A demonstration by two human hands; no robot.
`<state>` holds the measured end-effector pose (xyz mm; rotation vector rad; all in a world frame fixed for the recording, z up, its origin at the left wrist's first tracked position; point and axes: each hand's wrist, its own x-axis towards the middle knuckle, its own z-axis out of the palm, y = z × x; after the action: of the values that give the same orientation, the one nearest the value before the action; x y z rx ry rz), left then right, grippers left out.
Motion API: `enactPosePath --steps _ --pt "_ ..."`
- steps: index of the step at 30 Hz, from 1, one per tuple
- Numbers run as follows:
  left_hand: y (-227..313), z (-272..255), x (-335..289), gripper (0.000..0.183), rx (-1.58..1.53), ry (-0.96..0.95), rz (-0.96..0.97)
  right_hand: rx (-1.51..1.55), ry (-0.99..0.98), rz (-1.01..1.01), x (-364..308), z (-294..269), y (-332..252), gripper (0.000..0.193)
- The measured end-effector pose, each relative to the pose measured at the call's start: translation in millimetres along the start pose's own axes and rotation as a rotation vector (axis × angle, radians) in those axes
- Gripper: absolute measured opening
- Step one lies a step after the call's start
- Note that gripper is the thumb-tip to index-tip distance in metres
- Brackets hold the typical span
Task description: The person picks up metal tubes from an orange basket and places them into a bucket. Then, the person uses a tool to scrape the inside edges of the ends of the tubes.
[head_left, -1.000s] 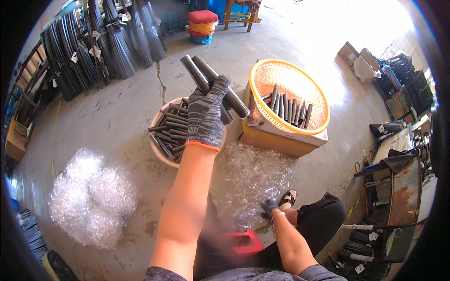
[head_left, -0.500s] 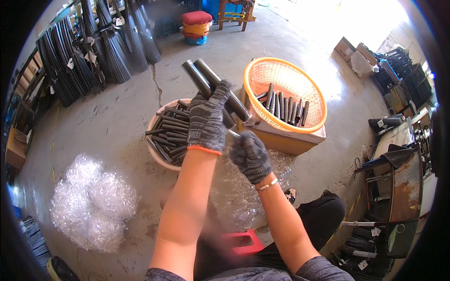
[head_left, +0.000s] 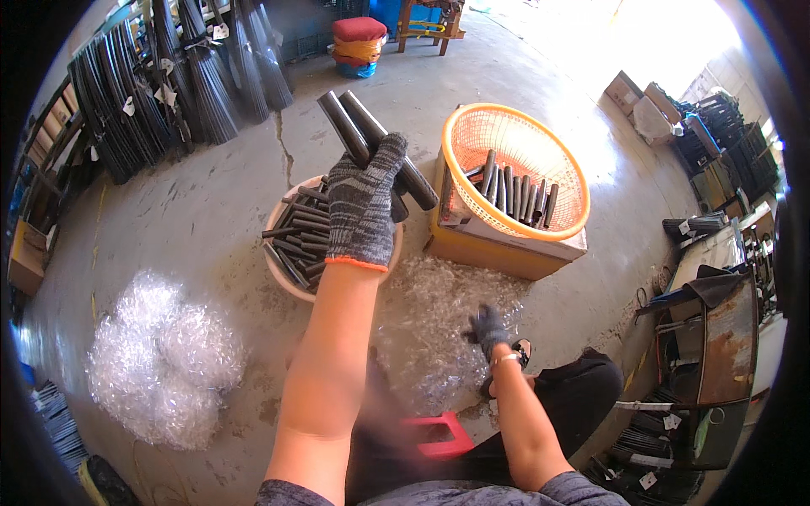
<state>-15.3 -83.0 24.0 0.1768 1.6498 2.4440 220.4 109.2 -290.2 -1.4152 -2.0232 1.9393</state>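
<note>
Your left hand (head_left: 364,202), in a dark knit glove with an orange cuff, is closing around two dark tubes (head_left: 346,131), pinching them together so they are slanting from far left to near right. They are hanging above a pale round tub (head_left: 285,283), where many shorter-looking tubes (head_left: 299,228) are lying in a heap.

Your right hand (head_left: 487,331) is hovering low on the near right, over or beside clear plastic scraps (head_left: 456,304) that are spreading across the floor. Its fingers are reaching outward, with the thumb standing apart — you are showing a loose, unclenched hand there, though whether it is touching the scraps you cannot tell from this view.

To the right of the tub, an orange mesh basket (head_left: 540,118) is sitting tilted on a cardboard box (head_left: 498,253), and more dark tubes (head_left: 515,194) are leaning in a row inside it. On the left, a glossy heap of clear plastic (head_left: 164,363) is resting on the floor — well apart from both hands.
</note>
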Motion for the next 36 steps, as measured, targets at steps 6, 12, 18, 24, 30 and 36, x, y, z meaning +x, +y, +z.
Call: enactPosePath --steps 6,12,18,24,30,36 --pt "-3.6 16.2 -3.9 0.029 -0.083 -0.087 -0.140 0.343 -0.191 -0.626 -92.0 31.3 -238.6 0.046" --pt "-11.6 31.4 -18.8 0.030 0.050 -0.273 -0.167 0.495 -0.292 -0.721 -122.8 68.5 -265.8 0.044" --pt "-40.0 44.3 -39.0 0.042 0.724 -0.585 0.332 0.759 -0.373 -0.615 -100.8 62.4 -185.3 0.045" --pt "-61.6 63.1 -52.8 0.063 0.990 -0.490 0.576 1.103 -0.651 -0.271 -25.1 41.3 -45.9 0.036" --pt "-62.3 60.8 -59.3 0.051 1.116 -0.668 0.555 1.151 -0.136 0.273 -26.2 78.9 74.5 0.032" --pt "-65.8 63.5 -65.8 0.030 1.312 -0.647 0.568 0.963 -0.184 0.199 -20.0 70.5 27.4 0.028"
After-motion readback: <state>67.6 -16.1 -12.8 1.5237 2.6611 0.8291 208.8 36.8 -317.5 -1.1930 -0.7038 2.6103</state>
